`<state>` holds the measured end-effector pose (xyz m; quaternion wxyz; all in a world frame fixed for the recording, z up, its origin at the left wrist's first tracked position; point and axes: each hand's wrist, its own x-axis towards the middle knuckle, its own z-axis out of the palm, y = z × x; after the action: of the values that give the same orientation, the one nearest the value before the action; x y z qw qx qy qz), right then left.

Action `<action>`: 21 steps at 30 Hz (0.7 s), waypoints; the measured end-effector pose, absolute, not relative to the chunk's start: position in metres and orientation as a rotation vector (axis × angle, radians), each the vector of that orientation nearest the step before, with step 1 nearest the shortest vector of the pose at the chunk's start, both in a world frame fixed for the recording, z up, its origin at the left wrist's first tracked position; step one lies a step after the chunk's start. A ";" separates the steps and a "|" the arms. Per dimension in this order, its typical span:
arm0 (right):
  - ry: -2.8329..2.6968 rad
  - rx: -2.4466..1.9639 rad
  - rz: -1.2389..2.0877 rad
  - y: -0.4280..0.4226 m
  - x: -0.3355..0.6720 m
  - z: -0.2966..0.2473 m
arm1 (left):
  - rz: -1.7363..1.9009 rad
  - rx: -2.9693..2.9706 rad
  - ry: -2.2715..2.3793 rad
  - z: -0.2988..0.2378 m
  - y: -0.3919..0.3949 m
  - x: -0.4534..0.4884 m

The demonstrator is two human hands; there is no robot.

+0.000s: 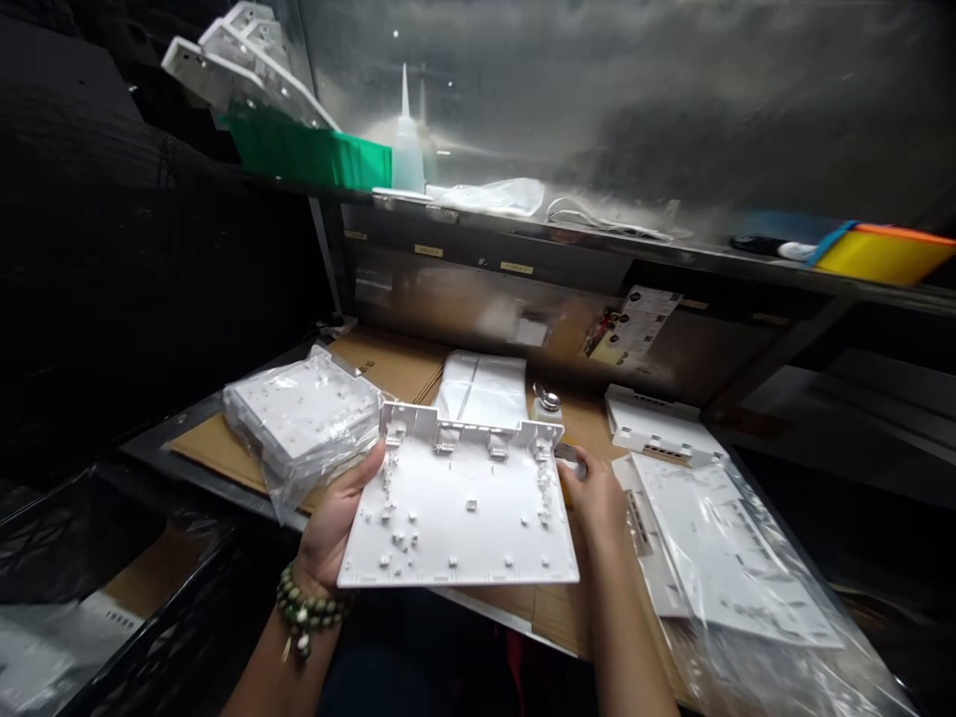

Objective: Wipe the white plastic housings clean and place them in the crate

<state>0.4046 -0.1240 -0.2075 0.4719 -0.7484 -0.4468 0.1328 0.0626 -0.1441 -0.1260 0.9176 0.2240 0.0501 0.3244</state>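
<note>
A white plastic housing panel (463, 508), its inner side with small clips and posts facing up, is held level over the near table edge. My left hand (336, 518) grips its left edge, thumb on top, a green bead bracelet on the wrist. Along the panel's right edge sits my right hand (594, 493), gripping it, with a small grey piece at the fingertips.
A bagged stack of white panels (306, 418) lies left on cardboard (395, 363). More white panels in clear plastic (717, 538) lie right. A small bottle (548, 402) stands behind. The shelf above holds a green tray (306, 149) and a yellow bin (881, 254). A black crate (112, 597) sits at lower left.
</note>
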 end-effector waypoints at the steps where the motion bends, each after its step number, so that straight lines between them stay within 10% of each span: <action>1: -1.075 -1.816 0.349 -0.128 0.402 -0.205 | 0.671 0.452 0.104 -0.127 -0.143 0.061; 11: -0.537 -1.224 1.465 -0.219 0.364 -0.194 | 0.740 0.846 0.471 -0.145 -0.136 0.090; 21: 0.070 -1.489 0.926 -0.319 0.428 -0.234 | 0.937 1.936 0.941 -0.207 -0.041 0.159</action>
<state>0.4284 -0.3192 -0.2338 0.6391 -0.6527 0.0309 0.4058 0.1588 -0.0407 -0.2072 0.3865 0.7606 0.3697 0.3680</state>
